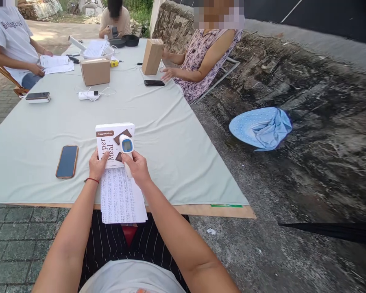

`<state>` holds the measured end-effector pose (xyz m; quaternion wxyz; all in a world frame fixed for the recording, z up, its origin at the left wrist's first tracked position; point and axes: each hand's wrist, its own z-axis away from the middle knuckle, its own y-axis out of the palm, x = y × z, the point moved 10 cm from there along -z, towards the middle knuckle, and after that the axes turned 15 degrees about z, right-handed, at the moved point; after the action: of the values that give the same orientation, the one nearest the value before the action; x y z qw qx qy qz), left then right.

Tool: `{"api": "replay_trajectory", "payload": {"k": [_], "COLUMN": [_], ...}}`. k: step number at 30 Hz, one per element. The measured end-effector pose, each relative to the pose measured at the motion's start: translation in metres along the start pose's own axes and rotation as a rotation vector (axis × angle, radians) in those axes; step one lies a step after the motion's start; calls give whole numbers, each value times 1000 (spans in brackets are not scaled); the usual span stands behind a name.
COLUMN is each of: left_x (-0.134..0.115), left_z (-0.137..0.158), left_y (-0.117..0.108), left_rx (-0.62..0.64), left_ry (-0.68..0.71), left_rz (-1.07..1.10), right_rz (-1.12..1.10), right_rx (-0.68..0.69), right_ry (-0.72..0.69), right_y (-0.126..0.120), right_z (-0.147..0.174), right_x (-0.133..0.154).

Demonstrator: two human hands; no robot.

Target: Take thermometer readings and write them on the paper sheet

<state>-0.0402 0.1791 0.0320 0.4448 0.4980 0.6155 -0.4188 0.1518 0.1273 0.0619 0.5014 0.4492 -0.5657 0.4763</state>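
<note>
My left hand [97, 167] is closed around the left edge of a white printed box [110, 142] marked "NutriMotion", thumb across its front. In my right hand [139, 169] is a white forehead thermometer [127, 145] with a blue-rimmed screen, the thumb on its handle. The thermometer covers part of the box's right side, screen facing me. Beneath the box, printed sheets [122, 197] reach over the table's near edge. A phone in an orange case [67, 161] lies to the left of my left hand.
On the cloth-covered table [177, 162] are a cardboard box [95, 72], a white device with a cable [89, 95] and a black phone [154, 83]. A person at right touches another carton [152, 57]. Two others sit farther off. A blue hat [259, 128] lies right.
</note>
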Motion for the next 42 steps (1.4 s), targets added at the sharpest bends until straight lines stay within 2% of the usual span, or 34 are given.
{"api": "replay_trajectory", "payload": {"k": [7,27,33,37,42], "left_x": [7,5,3,-1,-3], "left_z": [1,1,2,6,6], "left_y": [2,0,1,1,-10], "left_rx": [7,8,24,30,-52], "left_ry": [-32,-1,9,52,150], "left_rz": [25,16,20,20,13], "right_rz": [56,75,25,-22,-33], "right_rx": [-11,1,36,24,-51], "right_ry": [47,72,72,65,110], "right_y": [-1,-2,-1,-16,-55], "right_z": [-5,-1,6,25,60], "right_x": [-12,-12,-4,3,3]}}
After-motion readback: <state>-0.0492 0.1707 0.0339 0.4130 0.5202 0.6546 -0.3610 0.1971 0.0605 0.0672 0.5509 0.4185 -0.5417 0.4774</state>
